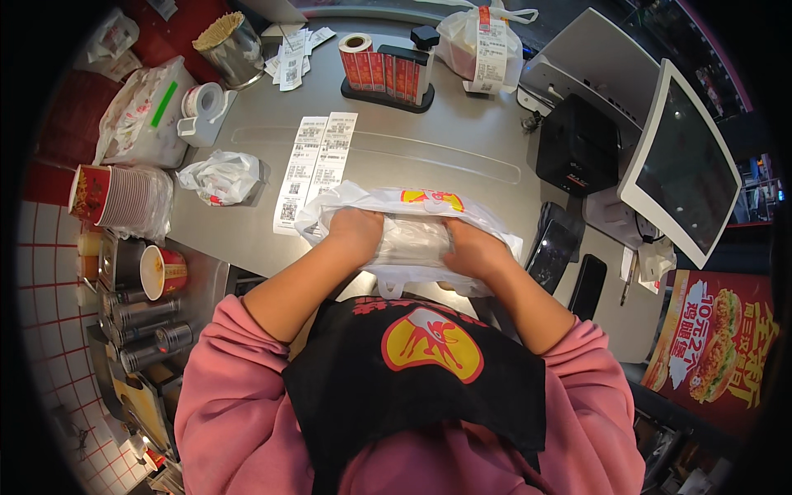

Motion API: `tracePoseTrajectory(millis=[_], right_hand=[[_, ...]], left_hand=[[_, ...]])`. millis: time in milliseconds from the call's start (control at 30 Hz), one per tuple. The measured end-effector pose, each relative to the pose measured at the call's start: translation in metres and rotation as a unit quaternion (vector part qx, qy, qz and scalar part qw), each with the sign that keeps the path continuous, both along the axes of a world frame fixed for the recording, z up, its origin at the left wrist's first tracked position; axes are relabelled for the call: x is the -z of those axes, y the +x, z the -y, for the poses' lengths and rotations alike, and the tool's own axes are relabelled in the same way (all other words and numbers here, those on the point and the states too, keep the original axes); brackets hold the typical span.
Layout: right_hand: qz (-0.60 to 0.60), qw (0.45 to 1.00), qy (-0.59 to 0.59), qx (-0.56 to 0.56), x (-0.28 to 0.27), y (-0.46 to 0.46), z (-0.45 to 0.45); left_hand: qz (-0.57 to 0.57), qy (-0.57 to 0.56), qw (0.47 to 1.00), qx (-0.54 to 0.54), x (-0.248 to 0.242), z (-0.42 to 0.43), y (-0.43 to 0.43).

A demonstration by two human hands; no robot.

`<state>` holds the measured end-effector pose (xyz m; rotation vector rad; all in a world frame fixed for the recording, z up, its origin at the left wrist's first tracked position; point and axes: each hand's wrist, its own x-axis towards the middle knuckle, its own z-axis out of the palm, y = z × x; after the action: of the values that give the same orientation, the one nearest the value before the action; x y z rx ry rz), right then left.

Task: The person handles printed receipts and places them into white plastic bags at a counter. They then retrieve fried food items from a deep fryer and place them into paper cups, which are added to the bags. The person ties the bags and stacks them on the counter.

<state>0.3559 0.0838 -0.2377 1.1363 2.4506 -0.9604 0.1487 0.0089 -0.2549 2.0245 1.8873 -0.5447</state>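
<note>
A white plastic carrier bag (387, 199) with a red and yellow print lies open at the counter's near edge. Inside it, between my hands, is a package wrapped in clear or whitish plastic (413, 241). My left hand (357, 234) reaches into the bag at the package's left end, its fingertips hidden. At the right end, my right hand (473, 247) rests against the package with the thumb along its side; the other fingers are hidden. Two long printed receipts (302, 173) lie side by side left of the bag, partly under its edge.
A red label roll on a black dispenser (387, 77) stands at the back, beside a tied white bag (479, 52). Right are a black printer (576, 145), a screen (687, 164) and phones (588, 288). A crumpled bag (223, 177) and stacked paper cups (124, 199) are left.
</note>
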Motion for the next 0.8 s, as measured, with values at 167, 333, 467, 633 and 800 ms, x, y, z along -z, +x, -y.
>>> tracePoseTrajectory(millis=[167, 333, 467, 633, 800], right_hand=[[0.027, 0.997, 0.037, 0.064, 0.018, -0.005, -0.006], [0.006, 0.999, 0.054, -0.002, -0.009, 0.009, -0.003], [-0.222, 0.962, 0.122, -0.105, -0.041, 0.023, 0.014], [-0.281, 0.942, 0.109, -0.145, -0.036, 0.017, 0.01], [-0.205, 0.963, 0.15, -0.094, -0.009, 0.028, 0.001]], left_hand=[[0.015, -0.008, 0.999, -0.04, -0.011, -0.006, 0.0], [0.152, 0.078, 0.985, -0.021, -0.042, 0.004, -0.007], [0.288, 0.113, 0.951, 0.021, -0.052, 0.015, -0.007], [0.25, 0.25, 0.927, 0.129, -0.027, 0.01, -0.007], [0.329, 0.149, 0.931, 0.051, 0.004, 0.005, -0.014]])
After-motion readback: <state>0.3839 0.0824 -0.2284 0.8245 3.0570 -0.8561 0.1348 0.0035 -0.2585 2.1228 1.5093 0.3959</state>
